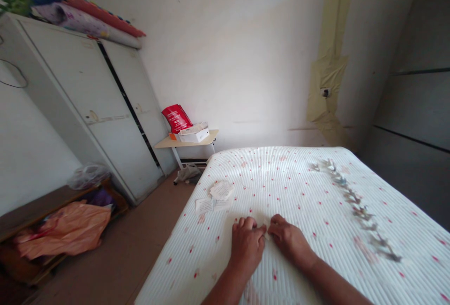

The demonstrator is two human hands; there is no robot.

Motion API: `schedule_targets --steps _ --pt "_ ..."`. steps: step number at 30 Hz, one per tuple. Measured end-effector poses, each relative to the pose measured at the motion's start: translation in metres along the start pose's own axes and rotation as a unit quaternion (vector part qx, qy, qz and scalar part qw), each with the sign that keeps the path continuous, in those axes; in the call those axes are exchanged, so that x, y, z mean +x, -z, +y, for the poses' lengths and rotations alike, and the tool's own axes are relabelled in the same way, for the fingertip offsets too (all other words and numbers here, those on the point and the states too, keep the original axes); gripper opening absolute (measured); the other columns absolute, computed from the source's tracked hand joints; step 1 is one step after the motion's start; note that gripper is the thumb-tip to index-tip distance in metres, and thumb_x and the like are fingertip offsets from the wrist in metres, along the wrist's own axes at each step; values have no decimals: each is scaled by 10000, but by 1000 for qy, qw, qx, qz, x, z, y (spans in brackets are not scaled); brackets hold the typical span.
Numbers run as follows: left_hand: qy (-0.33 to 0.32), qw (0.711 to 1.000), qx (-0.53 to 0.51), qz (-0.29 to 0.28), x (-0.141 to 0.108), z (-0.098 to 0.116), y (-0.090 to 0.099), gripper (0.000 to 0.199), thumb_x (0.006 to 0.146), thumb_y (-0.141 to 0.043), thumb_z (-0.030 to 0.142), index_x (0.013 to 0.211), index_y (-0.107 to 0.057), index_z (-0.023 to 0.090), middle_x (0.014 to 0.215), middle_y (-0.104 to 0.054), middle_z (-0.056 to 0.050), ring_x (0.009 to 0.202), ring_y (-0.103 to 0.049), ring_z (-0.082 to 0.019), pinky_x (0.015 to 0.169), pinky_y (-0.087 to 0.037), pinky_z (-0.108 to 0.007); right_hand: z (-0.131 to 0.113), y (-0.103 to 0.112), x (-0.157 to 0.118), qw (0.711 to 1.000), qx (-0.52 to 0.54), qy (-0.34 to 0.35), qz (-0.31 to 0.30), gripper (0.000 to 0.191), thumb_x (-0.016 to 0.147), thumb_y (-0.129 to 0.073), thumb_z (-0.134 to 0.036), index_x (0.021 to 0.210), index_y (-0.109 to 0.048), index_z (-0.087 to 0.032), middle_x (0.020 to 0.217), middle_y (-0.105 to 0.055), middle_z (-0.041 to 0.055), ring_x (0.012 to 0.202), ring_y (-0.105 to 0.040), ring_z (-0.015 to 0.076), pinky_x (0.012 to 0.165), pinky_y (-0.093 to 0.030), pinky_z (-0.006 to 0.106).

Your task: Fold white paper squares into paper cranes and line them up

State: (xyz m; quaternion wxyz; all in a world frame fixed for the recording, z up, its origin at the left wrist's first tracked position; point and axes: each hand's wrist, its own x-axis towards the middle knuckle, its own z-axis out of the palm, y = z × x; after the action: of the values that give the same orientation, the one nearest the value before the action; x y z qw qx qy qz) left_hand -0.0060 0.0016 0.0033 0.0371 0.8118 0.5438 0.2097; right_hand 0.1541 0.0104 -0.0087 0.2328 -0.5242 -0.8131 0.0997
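Note:
My left hand (248,238) and my right hand (288,237) meet low over the bed. Both have their fingers closed on a small pale piece of paper (266,224), mostly hidden between the fingertips, so its shape cannot be made out. Beyond the left hand lie printed paper sheets (221,190), some overlapping. Off to the right of my right hand runs a line of several small folded paper figures (360,211), blurred, with pointed parts like birds.
The bed (295,188) has a white ribbed cover with red spots. Past its far left corner stands a small table (163,144) bearing a red bag (176,118) and a white box (195,135). A grey cabinet (87,89) and a low wooden bench (49,202) stand left.

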Motion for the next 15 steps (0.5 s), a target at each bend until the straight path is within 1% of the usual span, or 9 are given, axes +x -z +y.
schedule_targets --steps 6,8,10,12,13,15 --pt "2 1000 -11 -6 0 -1 0 259 816 -485 214 979 -635 350 902 -541 -2 885 -441 -172 768 -289 -329 -6 5 -5 1000 2 3 -11 288 822 -379 -95 726 -634 -185 991 -580 45 677 -598 98 602 -402 193" --pt "4 1000 -19 -9 -1 -1 1 273 806 -486 213 995 -633 344 912 -538 -6 897 -440 -175 773 -292 -328 -8 8 -6 1000 17 14 -19 269 784 -395 -76 748 -635 -192 989 -577 38 713 -597 102 632 -412 192" --pt "3 1000 -26 -14 -2 -1 3 282 783 -498 211 997 -634 334 929 -536 -9 912 -437 -180 784 -296 -329 -9 11 -7 999 35 25 -26 275 739 -418 -66 838 -633 -207 965 -571 33 766 -591 113 675 -423 194" --pt "3 999 -30 -19 -3 -1 4 296 754 -517 214 1002 -632 327 940 -532 -11 923 -434 -186 797 -298 -333 -9 13 -7 998 49 29 -36 327 712 -438 -72 940 -617 -221 947 -563 29 799 -584 123 707 -430 201" --pt "3 999 -32 -22 -3 -1 5 307 742 -526 219 1011 -628 326 944 -530 -12 926 -433 -189 803 -300 -334 -8 14 -6 997 53 27 -41 341 710 -442 -77 965 -612 -225 942 -560 29 800 -583 124 710 -432 203" --pt "4 999 -36 -25 -3 -1 6 325 731 -536 230 1028 -621 330 948 -529 -13 931 -432 -192 806 -303 -335 -6 15 -5 997 62 19 -48 315 723 -441 -88 946 -619 -221 930 -559 29 791 -582 124 710 -433 205"
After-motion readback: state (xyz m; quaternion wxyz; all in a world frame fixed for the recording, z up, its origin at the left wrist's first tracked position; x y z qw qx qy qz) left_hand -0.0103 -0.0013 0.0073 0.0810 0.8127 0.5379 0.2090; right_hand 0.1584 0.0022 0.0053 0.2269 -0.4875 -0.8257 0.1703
